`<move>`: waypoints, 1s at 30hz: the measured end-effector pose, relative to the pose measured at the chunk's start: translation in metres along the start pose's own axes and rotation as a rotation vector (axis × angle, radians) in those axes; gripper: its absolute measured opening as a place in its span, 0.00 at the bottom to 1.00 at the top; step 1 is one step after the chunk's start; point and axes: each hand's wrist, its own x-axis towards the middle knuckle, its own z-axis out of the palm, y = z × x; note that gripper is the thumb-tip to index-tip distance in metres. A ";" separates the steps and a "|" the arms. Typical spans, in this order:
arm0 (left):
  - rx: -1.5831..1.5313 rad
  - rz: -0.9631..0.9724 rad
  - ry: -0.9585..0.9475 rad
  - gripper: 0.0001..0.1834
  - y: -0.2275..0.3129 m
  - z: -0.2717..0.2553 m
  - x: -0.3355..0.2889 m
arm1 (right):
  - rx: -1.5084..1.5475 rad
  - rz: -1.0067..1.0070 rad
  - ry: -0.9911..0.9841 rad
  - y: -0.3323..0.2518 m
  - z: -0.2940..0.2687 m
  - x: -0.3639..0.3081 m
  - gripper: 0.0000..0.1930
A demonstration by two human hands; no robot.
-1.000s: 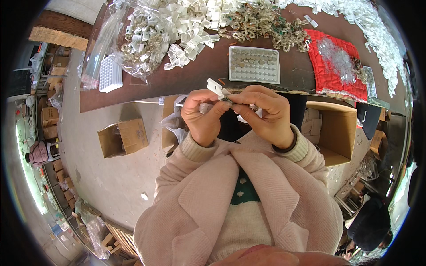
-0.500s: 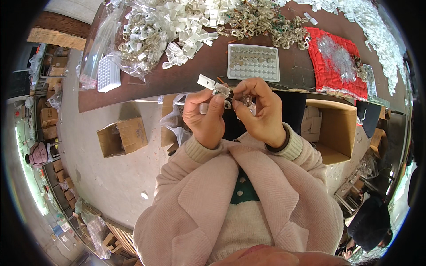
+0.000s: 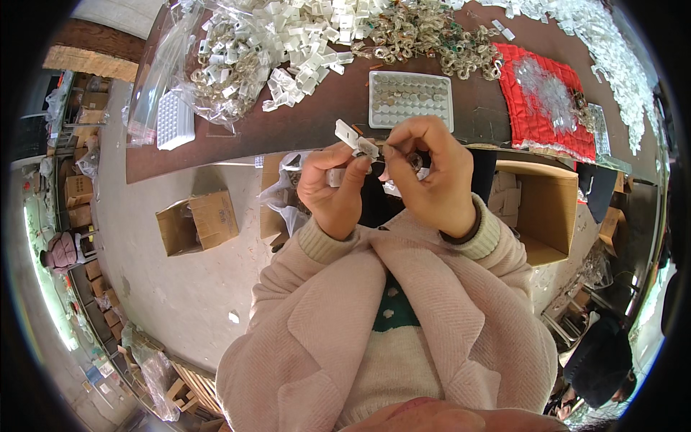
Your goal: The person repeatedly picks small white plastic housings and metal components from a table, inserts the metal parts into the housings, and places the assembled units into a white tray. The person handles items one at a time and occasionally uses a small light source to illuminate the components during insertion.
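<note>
My left hand pinches a small white plastic clip between thumb and fingers, held up just in front of the brown table's edge. My right hand is curled beside it, its fingertips closed on a small round metal piece that touches the clip's right end. Both hands meet close to my chest, above pink sleeves. Straight beyond them lies a white tray filled with several small round metal pieces.
Heaps of white plastic clips and wire rings cover the table's far side. A red quilted cloth lies at right, a white ridged block at left. Open cardboard boxes stand on the floor below.
Both hands have drawn closer together and slightly up toward the table edge. The right fingers curled tighter, bringing the small metal piece against the white clip.
</note>
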 end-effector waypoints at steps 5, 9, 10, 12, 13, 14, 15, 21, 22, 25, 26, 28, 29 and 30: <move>-0.172 -0.099 0.064 0.10 0.003 0.001 -0.001 | 0.088 0.018 -0.058 0.001 0.000 0.001 0.14; -0.101 -0.049 0.082 0.10 -0.001 0.001 0.000 | 0.102 0.031 -0.062 0.000 0.009 -0.004 0.14; -0.118 -0.049 0.088 0.10 -0.001 0.001 0.000 | 0.110 0.037 -0.059 0.000 0.010 -0.004 0.14; -0.105 -0.020 0.063 0.10 -0.002 0.001 0.000 | 0.124 0.049 -0.051 0.000 0.013 -0.005 0.14; -0.111 -0.022 0.073 0.10 -0.002 0.001 0.000 | 0.149 0.062 -0.053 0.001 0.014 -0.006 0.14; -0.102 -0.012 0.075 0.10 -0.002 0.001 0.000 | 0.171 0.077 -0.052 0.001 0.014 -0.006 0.14; -0.076 -0.004 0.075 0.10 -0.002 0.002 -0.001 | 0.193 0.093 -0.056 0.002 0.014 -0.007 0.14; -0.198 -0.062 0.118 0.10 0.002 0.006 -0.001 | 0.286 0.145 -0.091 0.005 0.015 -0.007 0.14; -0.192 -0.060 0.112 0.10 0.002 0.006 -0.001 | 0.224 0.115 -0.088 0.005 0.015 -0.006 0.14; -0.165 -0.053 0.098 0.10 0.001 0.003 0.000 | 0.060 0.027 -0.062 0.000 0.013 -0.005 0.13; -0.148 -0.050 0.098 0.11 0.000 0.002 0.000 | 0.021 -0.003 -0.045 -0.002 0.011 -0.005 0.13; -0.110 -0.031 0.089 0.10 -0.001 0.000 -0.001 | -0.029 -0.030 -0.027 -0.005 0.009 -0.004 0.13; -0.089 -0.016 0.079 0.10 -0.002 0.000 0.000 | -0.042 -0.028 -0.026 -0.006 0.008 -0.004 0.14; -0.044 0.005 0.065 0.10 -0.002 -0.001 -0.001 | -0.064 -0.031 -0.031 -0.006 0.007 -0.003 0.14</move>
